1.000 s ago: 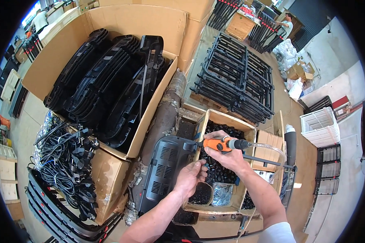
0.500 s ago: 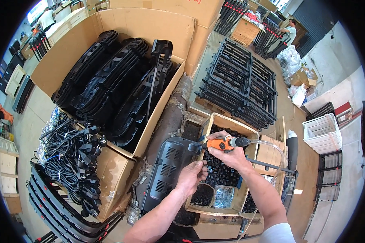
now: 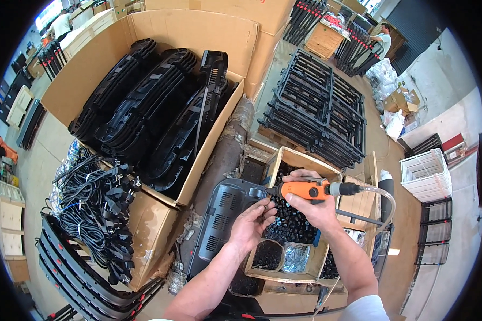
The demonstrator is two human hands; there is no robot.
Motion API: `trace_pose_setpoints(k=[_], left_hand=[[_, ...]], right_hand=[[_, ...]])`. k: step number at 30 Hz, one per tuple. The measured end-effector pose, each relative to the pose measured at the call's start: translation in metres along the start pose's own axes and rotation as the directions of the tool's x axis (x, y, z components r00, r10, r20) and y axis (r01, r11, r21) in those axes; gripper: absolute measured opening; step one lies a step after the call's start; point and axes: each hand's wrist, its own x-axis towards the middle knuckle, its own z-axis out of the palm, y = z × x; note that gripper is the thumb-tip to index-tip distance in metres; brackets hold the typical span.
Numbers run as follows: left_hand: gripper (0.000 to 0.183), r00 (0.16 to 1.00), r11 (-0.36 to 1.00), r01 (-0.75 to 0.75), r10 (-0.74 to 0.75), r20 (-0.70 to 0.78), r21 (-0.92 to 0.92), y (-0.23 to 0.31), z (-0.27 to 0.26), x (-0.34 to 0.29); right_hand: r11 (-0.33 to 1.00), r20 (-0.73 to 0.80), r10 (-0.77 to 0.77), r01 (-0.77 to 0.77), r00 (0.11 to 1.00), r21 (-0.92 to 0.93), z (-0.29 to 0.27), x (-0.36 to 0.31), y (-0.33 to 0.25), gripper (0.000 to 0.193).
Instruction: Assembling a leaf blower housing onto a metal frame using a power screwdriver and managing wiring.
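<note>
My right hand (image 3: pixel 318 210) is wrapped around an orange air screwdriver (image 3: pixel 307 190), held level with its tip pointing left. A clear hose (image 3: pixel 384 199) trails from its back end. The tip reaches the end of a black vented plastic cover (image 3: pixel 224 206); contact I cannot tell. Below the tip, my left hand (image 3: pixel 250 224) has its fingers curled and thumb pressed in; whatever they hold is too small to make out. Under both hands is a wooden parts box (image 3: pixel 277 276) with black knob-like pieces (image 3: pixel 292 227), small dark screws (image 3: pixel 268 255) and a bag of silver hardware (image 3: pixel 296 258).
A large cardboard box (image 3: pixel 215 147) of stacked black covers (image 3: pixel 144 101) stands at the left. Bundled black cables (image 3: pixel 91 198) lie before it, above curved grey panels (image 3: pixel 80 278). Black metal frames (image 3: pixel 316 107) are piled beyond the parts box. Another person (image 3: pixel 383 41) stands far right.
The screwdriver has moved right and looks larger, with its body more fully in sight. My left hand has shifted slightly, its fingers a little higher and looser.
</note>
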Motion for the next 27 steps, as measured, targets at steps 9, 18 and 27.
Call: trace_pose_setpoints(k=[9,18,27], left_hand=[[0.030,0.997,0.998,-0.015,0.018,-0.069,0.054,0.001,-0.007,0.001],[0.026,0.995,0.995,0.011,-0.021,-0.097,-0.100,0.000,-0.005,0.005],[0.026,0.995,0.969,0.067,-0.049,0.083,-0.238,0.006,-0.016,0.008]], right_hand=[[0.995,0.021,0.041,-0.043,0.999,0.089,-0.004,-0.025,-0.016,0.055],[0.989,0.022,0.067,-0.069,0.998,0.133,0.001,-0.029,-0.008,0.055],[0.990,-0.002,0.088,-0.087,0.996,0.114,0.011,-0.021,-0.013,0.053]])
